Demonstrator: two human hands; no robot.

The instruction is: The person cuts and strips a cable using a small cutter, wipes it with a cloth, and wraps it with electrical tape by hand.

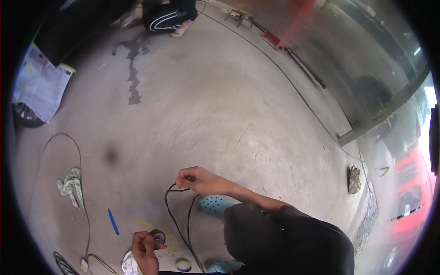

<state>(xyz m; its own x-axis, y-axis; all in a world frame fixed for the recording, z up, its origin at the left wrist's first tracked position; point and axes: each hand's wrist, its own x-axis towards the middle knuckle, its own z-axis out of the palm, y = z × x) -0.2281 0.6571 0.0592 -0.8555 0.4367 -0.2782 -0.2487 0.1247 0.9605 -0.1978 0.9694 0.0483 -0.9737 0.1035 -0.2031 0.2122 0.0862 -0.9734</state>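
My right hand [195, 179] is closed, its fingers pinching a thin black cable [168, 204] that loops down towards the floor. Lower in the view, my left hand [145, 251] grips a roll of dark tape [158, 236] between thumb and fingers. Beneath it on the concrete lies another tape roll [184, 265] with a yellowish edge. A crumpled white cloth [129, 264] is beside my left wrist. A slim blue tool [113, 222] rests on the floor to the left of my hands; its exact kind is unclear.
Light blue clogs [214, 205] are on my feet. A thin cord [85, 215] runs past a rag [71, 185] to a coil [63, 264]. A paper-covered vehicle [43, 85] stands left, a crouching person [167, 20] at the top. A rough block [354, 179] lies right.
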